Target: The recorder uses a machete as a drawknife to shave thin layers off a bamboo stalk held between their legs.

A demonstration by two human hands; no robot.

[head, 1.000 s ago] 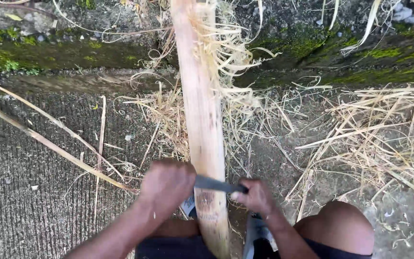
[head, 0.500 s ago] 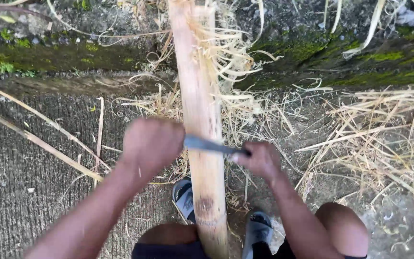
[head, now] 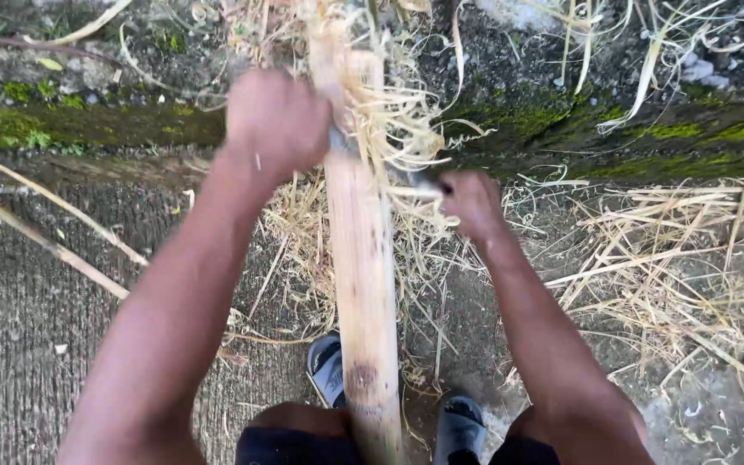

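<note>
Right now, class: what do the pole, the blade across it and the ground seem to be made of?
Pole: likely bamboo or wood; pale, matt, with fibrous curled shavings.
Blade: probably metal; grey, mostly hidden.
Ground: looks like rough, ridged concrete.

Single view: head-worn camera, facing steeply down, close over both forearms and an upright pole (head: pixel 362 258); concrete ground (head: pixel 19 344) fills the frame.

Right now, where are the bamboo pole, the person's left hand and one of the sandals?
bamboo pole (head: pixel 362 284): head view, on the bare scraped middle of its shaft.
left hand (head: pixel 277 120): head view, on the back of the closed fist.
sandal (head: pixel 329 368): head view, on the toe end left of the pole.
</note>
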